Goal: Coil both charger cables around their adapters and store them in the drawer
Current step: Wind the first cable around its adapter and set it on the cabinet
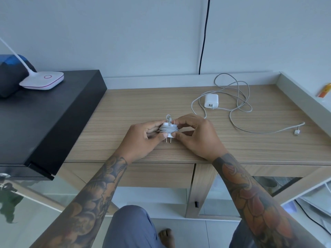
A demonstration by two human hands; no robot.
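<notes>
head view: a white adapter [169, 130] wears its grey cable in tight turns around the body, 2 metal prongs pointing toward the person and a short cable loop sticking up at the far end. no open container shows; the drawer front [157, 174] under the wooden desk [143, 104] is closed. above the desk's near edge, the left hand [143, 138] and right hand [197, 135] pinch the coiled adapter from either side. farther back on the desk, to the right, the 2nd adapter [211, 101] lies with its loose cable [240, 108] sprawled around it.
</notes>
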